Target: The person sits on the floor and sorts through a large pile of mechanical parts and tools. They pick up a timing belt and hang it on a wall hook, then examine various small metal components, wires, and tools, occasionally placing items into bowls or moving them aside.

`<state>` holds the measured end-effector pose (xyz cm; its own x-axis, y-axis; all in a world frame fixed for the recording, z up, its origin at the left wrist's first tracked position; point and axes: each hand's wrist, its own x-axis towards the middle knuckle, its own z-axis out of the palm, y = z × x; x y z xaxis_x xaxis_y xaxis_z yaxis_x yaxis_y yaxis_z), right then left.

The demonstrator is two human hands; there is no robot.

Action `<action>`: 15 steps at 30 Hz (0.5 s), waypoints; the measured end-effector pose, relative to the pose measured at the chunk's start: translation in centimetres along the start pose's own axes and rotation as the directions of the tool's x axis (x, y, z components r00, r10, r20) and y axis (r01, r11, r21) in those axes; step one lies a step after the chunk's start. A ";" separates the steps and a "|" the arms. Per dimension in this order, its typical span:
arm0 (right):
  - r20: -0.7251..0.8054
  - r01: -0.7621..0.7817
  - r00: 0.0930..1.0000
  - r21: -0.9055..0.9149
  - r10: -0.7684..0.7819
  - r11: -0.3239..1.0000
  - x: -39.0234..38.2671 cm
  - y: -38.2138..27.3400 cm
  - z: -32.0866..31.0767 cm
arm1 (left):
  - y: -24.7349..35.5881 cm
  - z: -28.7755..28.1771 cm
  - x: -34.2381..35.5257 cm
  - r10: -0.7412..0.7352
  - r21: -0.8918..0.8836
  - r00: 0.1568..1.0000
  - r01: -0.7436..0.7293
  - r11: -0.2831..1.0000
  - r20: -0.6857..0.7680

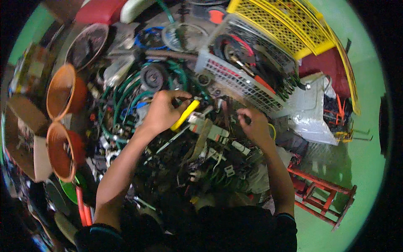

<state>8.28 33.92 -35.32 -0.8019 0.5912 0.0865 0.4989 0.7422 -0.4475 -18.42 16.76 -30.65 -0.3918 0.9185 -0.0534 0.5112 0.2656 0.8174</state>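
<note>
My left hand point(163, 112) is closed on a long yellow object point(185, 115), thumb and fingers at its sides; its exact kind does not show. To the right, my right hand point(254, 127) is held over the pile with its fingers curled toward the thumb. Whether something small sits between those fingertips I cannot make out. Below both hands spreads a heap of mixed hardware and cable point(197, 168). A white and grey box-shaped piece point(210, 130) lies on it between the hands. Behind my right wrist a thin yellow loop point(273, 132) shows.
A grey plastic crate point(247, 84) with cables and tools stands ahead, a yellow crate point(289, 25) behind it. Orange buckets point(58, 143) stand at left. Green hose point(121, 96) coils around a black wheel point(153, 77). A red metal frame point(323, 197) lies at right.
</note>
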 end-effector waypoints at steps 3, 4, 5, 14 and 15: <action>0.389 0.092 0.918 -0.008 -0.082 0.996 -2.1 -0.6 0.9 | -1.8 0.1 -0.6 0.138 0.033 0.990 -0.136 0.990 -0.040; 0.434 0.083 0.899 -0.044 -0.055 0.996 -2.0 -1.6 0.6 | -2.4 0.4 -0.2 0.194 0.071 0.981 -0.192 0.979 -0.012; 0.476 0.064 0.879 -0.075 -0.021 0.995 -2.5 -3.0 0.6 | -2.8 0.4 0.4 0.208 0.070 0.978 -0.208 0.976 0.009; 0.191 0.357 0.929 -0.251 -0.316 0.900 -4.0 -7.8 4.0 | -3.5 2.2 -4.3 0.022 0.105 0.974 -0.047 0.993 0.226; 0.205 0.379 0.916 -0.169 -0.344 0.910 -3.6 -7.0 4.7 | -3.8 2.7 -5.8 0.013 0.120 0.974 -0.041 0.992 0.226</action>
<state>6.10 25.15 -36.65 -0.9738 0.2218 0.0502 0.2054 0.9526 -0.2244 -16.01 11.27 -35.00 -0.2020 0.9642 -0.1716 0.6148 0.2612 0.7441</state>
